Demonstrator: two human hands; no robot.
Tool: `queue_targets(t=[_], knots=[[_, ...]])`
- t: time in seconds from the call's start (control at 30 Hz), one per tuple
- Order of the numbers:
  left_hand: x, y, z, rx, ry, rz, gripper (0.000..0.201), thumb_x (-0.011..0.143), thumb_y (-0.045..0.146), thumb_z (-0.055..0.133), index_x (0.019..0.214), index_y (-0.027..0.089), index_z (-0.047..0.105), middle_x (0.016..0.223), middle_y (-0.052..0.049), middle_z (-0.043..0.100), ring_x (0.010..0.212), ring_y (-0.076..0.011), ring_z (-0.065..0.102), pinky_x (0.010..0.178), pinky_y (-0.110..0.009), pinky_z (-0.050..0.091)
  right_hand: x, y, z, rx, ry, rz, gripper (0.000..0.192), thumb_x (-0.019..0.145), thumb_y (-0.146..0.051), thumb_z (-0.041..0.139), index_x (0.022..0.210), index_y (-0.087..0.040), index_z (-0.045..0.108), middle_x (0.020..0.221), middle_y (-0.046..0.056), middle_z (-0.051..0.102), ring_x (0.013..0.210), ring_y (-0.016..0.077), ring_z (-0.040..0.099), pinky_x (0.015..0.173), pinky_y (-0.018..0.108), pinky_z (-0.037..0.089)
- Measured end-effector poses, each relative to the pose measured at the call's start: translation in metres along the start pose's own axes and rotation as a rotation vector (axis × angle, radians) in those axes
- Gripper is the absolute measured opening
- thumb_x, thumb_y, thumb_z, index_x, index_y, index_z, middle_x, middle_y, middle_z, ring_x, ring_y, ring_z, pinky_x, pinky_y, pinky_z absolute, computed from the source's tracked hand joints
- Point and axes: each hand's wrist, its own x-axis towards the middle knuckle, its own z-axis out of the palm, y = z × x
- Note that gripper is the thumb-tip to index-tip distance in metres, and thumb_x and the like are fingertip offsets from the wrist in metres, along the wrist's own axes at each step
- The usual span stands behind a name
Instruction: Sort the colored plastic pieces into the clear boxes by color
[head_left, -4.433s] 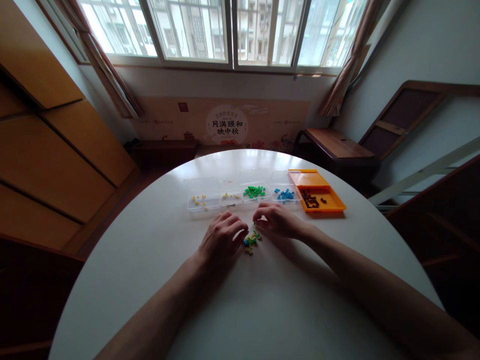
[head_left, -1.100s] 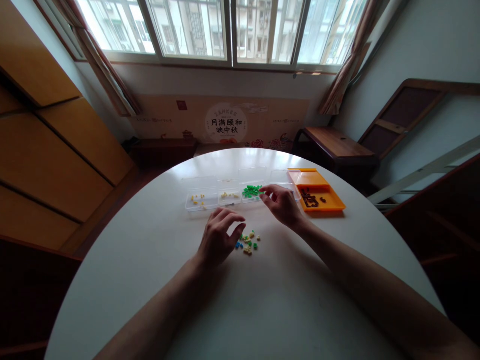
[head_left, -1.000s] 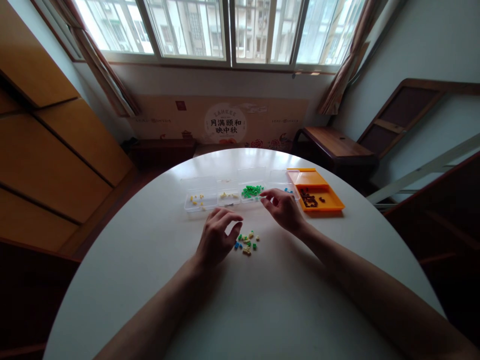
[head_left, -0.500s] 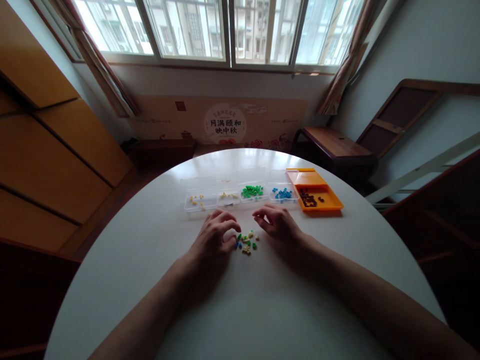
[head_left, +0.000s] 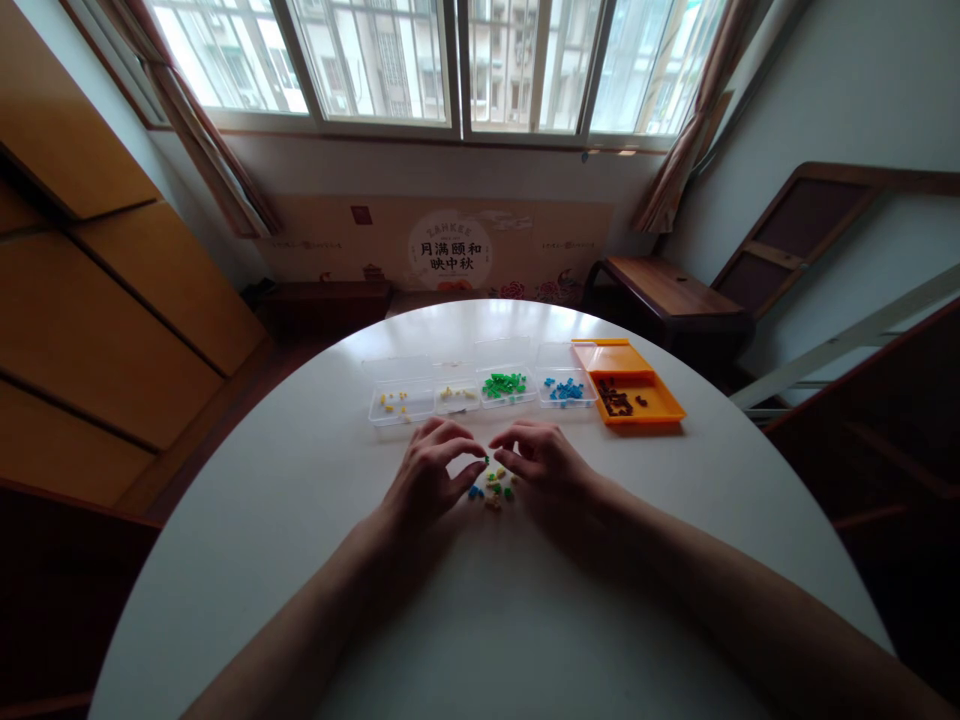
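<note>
A small pile of mixed loose pieces [head_left: 492, 489], green, blue and pale yellow, lies on the round white table [head_left: 525, 620]. My left hand [head_left: 429, 478] rests at the pile's left edge with its fingers curled and apart, thumb and forefinger pointing at the pieces. My right hand [head_left: 546, 466] is at the pile's right edge. Its fingertips meet the left hand's fingertips over a small green piece [head_left: 486, 461]. Whether either hand pinches that piece is too small to tell.
Beyond the pile stands a row of open boxes: clear ones with yellow pieces [head_left: 400, 404], pale yellow pieces [head_left: 457, 395], green pieces [head_left: 506, 385] and blue pieces [head_left: 566, 391], then an orange box [head_left: 639, 399] with dark pieces. A wooden bench [head_left: 667, 290] stands behind the table.
My right hand came back from the green box to the pile and now meets my left hand's fingertips. My left hand stayed by the pile.
</note>
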Motion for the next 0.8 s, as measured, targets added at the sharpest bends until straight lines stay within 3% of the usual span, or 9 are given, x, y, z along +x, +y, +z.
queue_targets(t=[0.17,0.37,0.6,0.8], knots=[[0.001,0.003,0.001,0.033,0.126,0.061,0.005,0.081,0.024,0.066,0.084,0.021,0.067,0.085,-0.005,0.065,0.088,-0.0199,0.055,0.082,-0.037,0.047,0.003,-0.007,0.0,0.19,-0.055,0.087,0.021,0.084,-0.03,0.058,0.088,-0.015,0.072,0.069,0.001,0.064,0.058,0.0089,0.047,0.054,0.02,0.037],[0.001,0.004,0.002,0.077,0.133,0.067,0.006,0.082,0.026,0.066,0.084,0.02,0.065,0.085,-0.004,0.065,0.087,-0.0203,0.055,0.081,-0.037,0.046,0.005,-0.006,0.002,0.3,-0.048,0.165,0.018,0.079,-0.031,0.063,0.08,-0.014,0.069,0.06,-0.001,0.059,0.051,0.0075,0.043,0.049,0.02,0.035],[0.0,0.0,0.004,0.08,0.127,0.033,0.006,0.082,0.024,0.065,0.079,0.02,0.063,0.083,-0.004,0.065,0.084,-0.0199,0.055,0.081,-0.037,0.045,0.043,0.009,-0.014,0.062,0.239,0.2,0.018,0.079,-0.031,0.062,0.08,-0.015,0.07,0.07,0.003,0.067,0.054,0.0095,0.048,0.053,0.023,0.039],[0.001,0.001,0.003,0.044,0.129,0.015,0.008,0.084,0.021,0.061,0.077,0.018,0.061,0.079,-0.003,0.065,0.083,-0.0192,0.055,0.08,-0.036,0.044,0.071,0.027,-0.028,0.066,0.417,0.296,0.026,0.079,-0.033,0.059,0.092,-0.014,0.071,0.074,0.005,0.068,0.057,0.0116,0.051,0.056,0.024,0.042]])
